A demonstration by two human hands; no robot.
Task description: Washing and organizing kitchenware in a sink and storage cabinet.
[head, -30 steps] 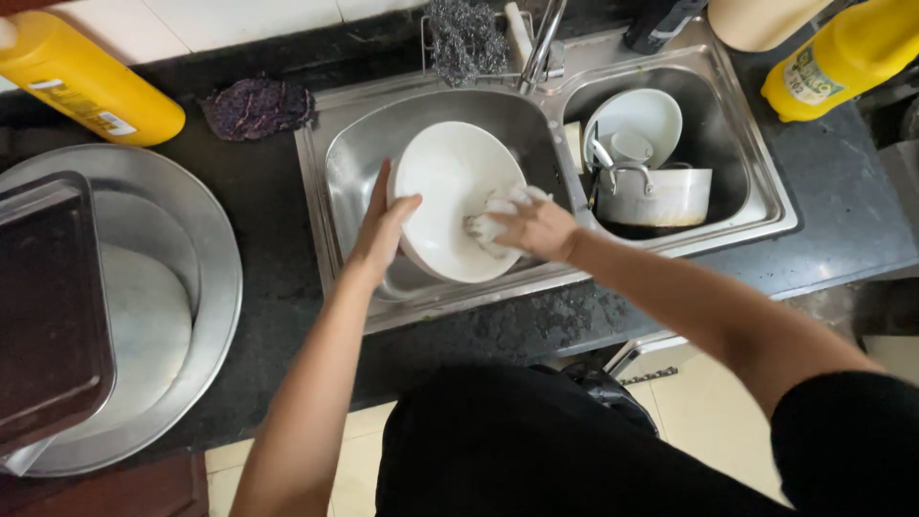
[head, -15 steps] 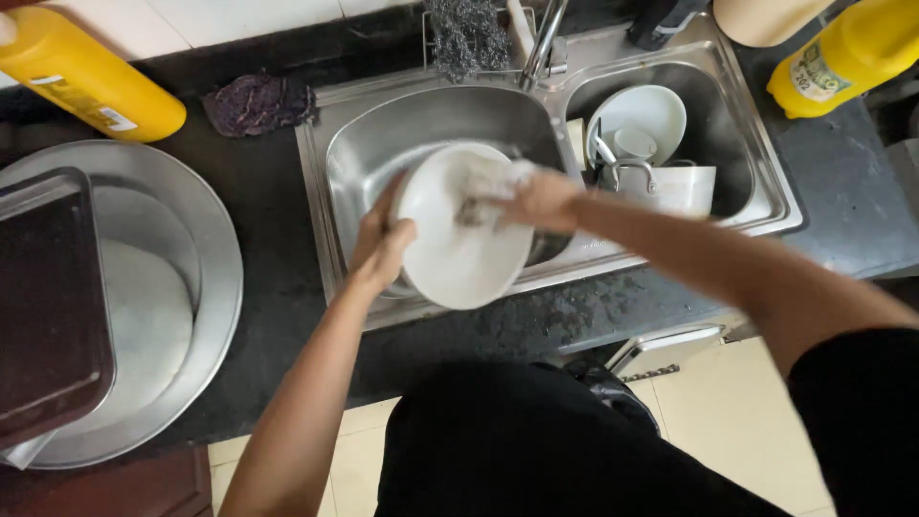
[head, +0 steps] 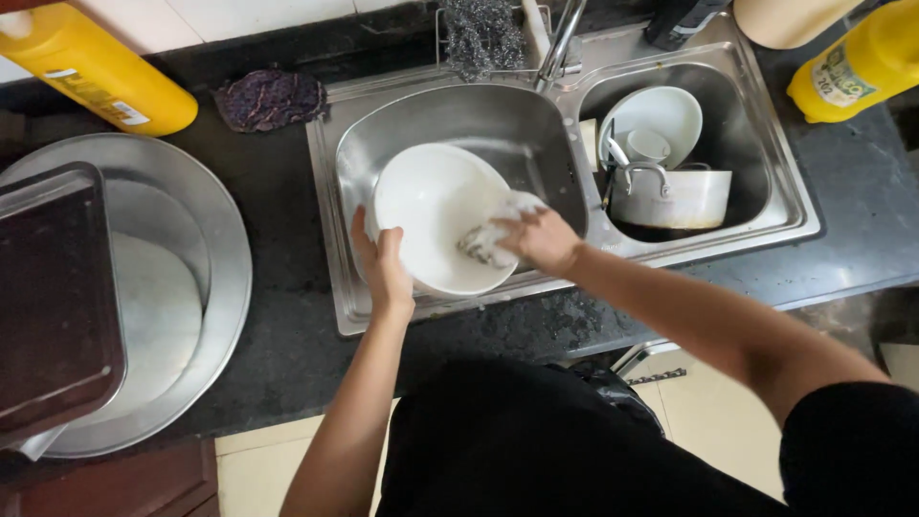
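White bowl (head: 431,206) gripped by left hand (head: 383,268), soapy sponge (head: 488,239) clutched in right hand (head: 546,237); 2 hands, 2 yellow bottles (head: 91,67).

White bowl (head: 436,215), yellow bottles (head: 91,72) (purple cloth (head: 270,99) behind)

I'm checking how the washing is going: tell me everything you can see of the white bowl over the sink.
The white bowl is round, plain and glossy, ceramic by its look. It is tilted, its inside facing the camera, above the left basin. The left hand grips its left rim; the right hand presses a soapy sponge against its inner right side.
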